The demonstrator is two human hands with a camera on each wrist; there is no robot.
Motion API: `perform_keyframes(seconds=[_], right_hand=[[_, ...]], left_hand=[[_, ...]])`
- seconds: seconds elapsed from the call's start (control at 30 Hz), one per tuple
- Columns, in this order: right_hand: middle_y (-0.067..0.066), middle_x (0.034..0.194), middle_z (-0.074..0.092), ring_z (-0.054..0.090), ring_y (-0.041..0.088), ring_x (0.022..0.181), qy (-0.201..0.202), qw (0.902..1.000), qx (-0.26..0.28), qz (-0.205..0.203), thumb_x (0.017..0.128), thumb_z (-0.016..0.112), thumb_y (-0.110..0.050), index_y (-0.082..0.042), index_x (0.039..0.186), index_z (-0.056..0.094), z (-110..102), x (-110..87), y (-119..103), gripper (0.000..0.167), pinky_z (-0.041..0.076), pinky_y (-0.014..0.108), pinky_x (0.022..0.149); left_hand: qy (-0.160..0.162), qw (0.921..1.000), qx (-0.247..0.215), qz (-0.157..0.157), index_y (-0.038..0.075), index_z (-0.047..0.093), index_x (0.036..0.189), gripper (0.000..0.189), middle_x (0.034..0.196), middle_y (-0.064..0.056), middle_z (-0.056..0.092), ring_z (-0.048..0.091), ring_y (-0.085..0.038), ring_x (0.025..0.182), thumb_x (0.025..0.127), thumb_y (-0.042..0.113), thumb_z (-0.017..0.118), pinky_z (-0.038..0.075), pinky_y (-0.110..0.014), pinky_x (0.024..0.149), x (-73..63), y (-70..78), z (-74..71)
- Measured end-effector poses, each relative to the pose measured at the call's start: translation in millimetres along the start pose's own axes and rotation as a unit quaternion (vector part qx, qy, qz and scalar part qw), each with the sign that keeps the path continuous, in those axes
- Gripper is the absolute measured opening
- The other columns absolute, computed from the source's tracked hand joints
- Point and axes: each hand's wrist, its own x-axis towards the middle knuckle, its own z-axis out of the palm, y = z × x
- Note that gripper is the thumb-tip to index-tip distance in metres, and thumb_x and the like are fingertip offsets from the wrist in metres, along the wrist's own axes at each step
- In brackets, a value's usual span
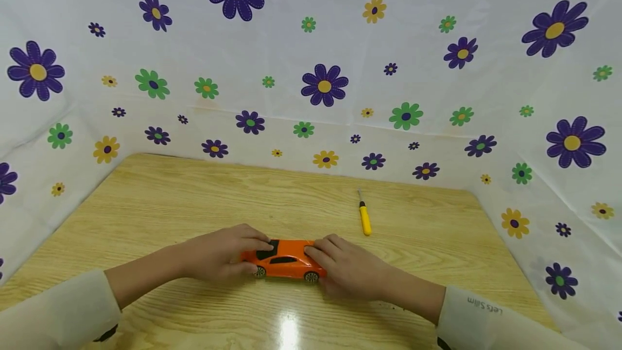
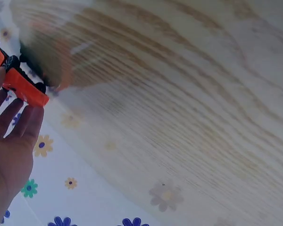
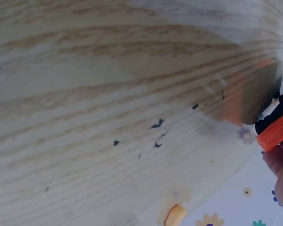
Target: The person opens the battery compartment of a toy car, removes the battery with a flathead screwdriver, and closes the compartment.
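Observation:
An orange toy car [image 1: 291, 266] with dark windows stands near the middle of the table, its side with two spoked wheels facing me. My left hand [image 1: 218, 255] grips its left end, fingers over the dark window area and thumb low by the wheel. At the other end, my right hand [image 1: 352, 271] holds the car with fingertips on top. In the left wrist view, the car's orange body [image 2: 26, 89] shows past the fingers, black wheels beside it. Only a corner of the car [image 3: 272, 134] appears in the right wrist view, the rest hidden by the hand.
A screwdriver with a yellow handle [image 1: 365, 221] lies beyond my right hand, its tip pointing away. The glossy wooden table [image 1: 194, 193] carries small dark marks [image 3: 157, 124] near the right hand. A white cloth [image 1: 272, 47] with printed flowers surrounds the table's back and sides.

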Motion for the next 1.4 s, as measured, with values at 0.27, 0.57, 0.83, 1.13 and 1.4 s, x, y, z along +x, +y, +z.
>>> perform_keyframes(seconds=[0.27, 0.57, 0.83, 1.13, 1.4], right_hand=[[0.004, 0.140, 0.056, 0.053, 0.019, 0.123, -0.030, 0.9942, 0.085, 0.058, 0.100, 0.066, -0.024, -0.010, 0.145, 0.048, -6.1, 3.2, 6.8, 0.050, 0.052, 0.030, 0.105], [0.006, 0.134, 0.059, 0.055, 0.016, 0.123, 0.007, 0.9647, 0.234, 0.120, 0.105, 0.062, -0.020, -0.007, 0.142, 0.048, -7.7, 1.2, 16.3, 0.042, 0.052, 0.036, 0.106], [0.001, 0.129, 0.060, 0.058, 0.014, 0.123, 0.057, 0.9380, 0.318, 0.125, 0.105, 0.061, -0.017, -0.007, 0.136, 0.051, -1.2, -0.6, 22.0, 0.034, 0.052, 0.035, 0.107], [0.003, 0.126, 0.065, 0.064, 0.018, 0.117, 0.091, 0.9001, 0.396, 0.157, 0.107, 0.057, -0.012, -0.004, 0.135, 0.056, 7.8, 2.2, 30.0, 0.030, 0.055, 0.034, 0.103], [0.006, 0.124, 0.069, 0.069, 0.016, 0.106, 0.079, 0.8618, 0.447, 0.226, 0.107, 0.056, -0.014, -0.003, 0.138, 0.059, 5.0, 6.2, 32.6, 0.032, 0.059, 0.028, 0.094]], left_hand=[[0.036, 0.9939, -0.100, -0.029, 0.018, 0.067, 0.135, 0.034, 0.135, 0.003, 0.063, 0.059, -0.017, 0.121, 0.103, 0.030, 0.064, 0.055, -0.043, 0.101, -1.4, -14.0, -1.9], [0.097, 0.9755, -0.194, -0.036, 0.019, 0.071, 0.123, 0.023, 0.118, 0.008, 0.069, 0.066, -0.012, 0.107, 0.102, 0.028, 0.066, 0.060, -0.034, 0.094, -2.1, -26.2, 3.0], [0.099, 0.9674, -0.229, -0.046, 0.017, 0.069, 0.128, 0.037, 0.121, 0.006, 0.069, 0.066, -0.014, 0.111, 0.093, 0.023, 0.079, 0.059, -0.032, 0.097, -1.2, -27.5, 0.3], [0.117, 0.9515, -0.261, -0.114, 0.015, 0.070, 0.128, 0.033, 0.117, 0.003, 0.073, 0.069, -0.016, 0.107, 0.095, 0.017, 0.076, 0.061, -0.027, 0.089, 4.5, -31.3, 0.5], [0.117, 0.9318, -0.288, -0.187, 0.020, 0.070, 0.128, 0.032, 0.113, 0.006, 0.075, 0.069, -0.017, 0.105, 0.097, 0.030, 0.073, 0.060, -0.034, 0.083, 6.5, -35.3, 2.1]])
